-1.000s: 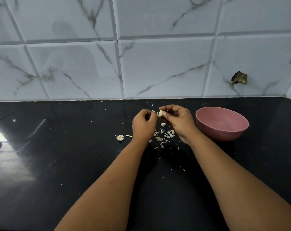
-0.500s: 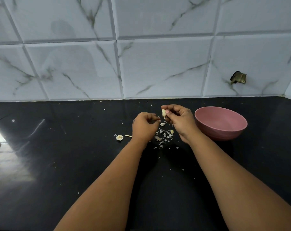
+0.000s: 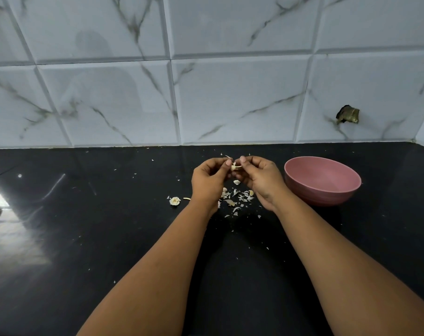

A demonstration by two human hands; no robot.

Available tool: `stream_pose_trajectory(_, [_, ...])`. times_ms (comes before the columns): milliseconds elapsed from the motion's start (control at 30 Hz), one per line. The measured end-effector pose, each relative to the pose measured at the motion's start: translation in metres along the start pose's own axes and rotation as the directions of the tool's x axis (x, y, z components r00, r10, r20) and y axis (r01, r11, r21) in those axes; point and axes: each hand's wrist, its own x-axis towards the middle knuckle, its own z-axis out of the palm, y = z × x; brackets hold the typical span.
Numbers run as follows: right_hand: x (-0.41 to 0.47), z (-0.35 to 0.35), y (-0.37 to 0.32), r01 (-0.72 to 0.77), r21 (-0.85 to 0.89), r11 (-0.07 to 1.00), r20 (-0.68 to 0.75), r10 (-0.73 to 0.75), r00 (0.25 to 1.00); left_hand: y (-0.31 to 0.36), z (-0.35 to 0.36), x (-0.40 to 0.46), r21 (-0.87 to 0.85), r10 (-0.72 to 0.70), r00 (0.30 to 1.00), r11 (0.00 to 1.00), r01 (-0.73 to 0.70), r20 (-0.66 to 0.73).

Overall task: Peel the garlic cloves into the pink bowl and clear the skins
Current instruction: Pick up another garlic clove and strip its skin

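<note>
1. Here, both hands raised close together above the black countertop (image 3: 109, 238), thumbs nearly meeting.
2. Left hand (image 3: 207, 181): fingers curled, thumb and fingertips pinching one side of a small garlic clove (image 3: 234, 167).
3. Right hand (image 3: 260, 180): fingers curled likewise, pinching the other side of the same clove, a thin strip of skin sticking out toward it.
4. Clove held in the air between the two hands, left of the pink bowl (image 3: 327, 192) and not over it.
5. Pink bowl upright on the counter, just beside the right wrist; visible inner wall bare and smooth, nothing seen inside, though the near rim hides the bottom.
6. Loose garlic skins (image 3: 237, 197) scattered on the counter directly below and between the hands, with smaller flecks spread wider.
7. One pale garlic root end (image 3: 175, 201) lying apart, left of the left wrist, a thin sliver just beside it.
8. Behind, a marble-patterned tile wall (image 3: 230, 93), with a dark broken hole (image 3: 348, 115) above the bowl.
</note>
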Motion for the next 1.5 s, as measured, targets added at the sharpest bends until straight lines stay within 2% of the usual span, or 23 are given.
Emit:
stream_pose_trajectory(67, [-0.001, -0.002, -0.001, 0.019, -0.062, 0.998, 0.016, -0.018, 1.0, -0.001, -0.003, 0.002, 0.0, 0.037, 0.999, 0.999, -0.037, -0.029])
stream_pose_trajectory(200, [-0.002, -0.005, 0.002, 0.131, -0.296, 0.946, 0.051, -0.121, 0.991, 0.0, -0.006, 0.003, -0.016, 0.046, 0.997, 0.999, -0.047, -0.057])
stream_pose_trajectory(267, [0.0, -0.006, 0.002, 0.143, -0.32, 0.937, 0.041, -0.137, 0.99, 0.0, -0.006, 0.003, -0.05, 0.02, 0.999, 0.999, -0.021, -0.036])
stream_pose_trajectory(433, [-0.001, -0.005, -0.002, 0.118, -0.121, 0.986, -0.041, -0.123, 0.992, 0.0, -0.004, 0.003, -0.143, -0.022, 0.997, 0.989, 0.033, 0.078])
stream_pose_trajectory(633, [-0.001, -0.011, -0.011, -0.079, 0.062, 0.995, 0.078, 0.074, 0.994, 0.001, -0.003, 0.002, -0.164, -0.012, 0.989, 0.986, 0.036, 0.145])
stream_pose_trajectory(767, [0.0, -0.015, -0.011, -0.143, 0.086, 0.986, 0.109, 0.133, 0.985, 0.002, -0.004, 0.001, -0.167, -0.041, 0.984, 0.983, 0.071, 0.176])
stream_pose_trajectory(1067, [0.002, -0.017, -0.011, -0.164, 0.122, 0.979, 0.143, 0.146, 0.979, 0.003, -0.003, 0.002, -0.196, -0.064, 0.98, 0.975, 0.101, 0.191])
stream_pose_trajectory(1233, [0.002, -0.011, -0.006, -0.076, -0.021, 0.997, 0.094, 0.078, 0.993, 0.0, -0.004, 0.003, -0.184, -0.089, 0.98, 0.975, 0.123, 0.18])
stream_pose_trajectory(1300, [0.002, -0.009, -0.002, 0.043, -0.277, 0.96, 0.024, -0.037, 0.999, -0.001, -0.003, 0.002, -0.18, -0.098, 0.979, 0.975, 0.131, 0.18])
stream_pose_trajectory(1367, [0.003, -0.009, 0.001, 0.146, -0.548, 0.823, -0.008, -0.181, 0.984, -0.001, -0.002, 0.002, -0.162, -0.098, 0.979, 0.979, 0.128, 0.179])
stream_pose_trajectory(1400, [0.003, -0.008, 0.002, 0.181, -0.603, 0.777, -0.01, -0.234, 0.972, -0.002, -0.002, 0.002, -0.158, -0.095, 0.98, 0.98, 0.123, 0.173])
stream_pose_trajectory(1500, [0.003, -0.007, -0.002, 0.256, -0.579, 0.774, 0.008, -0.309, 0.951, -0.003, -0.003, 0.005, -0.18, -0.084, 0.987, 0.978, 0.108, 0.139])
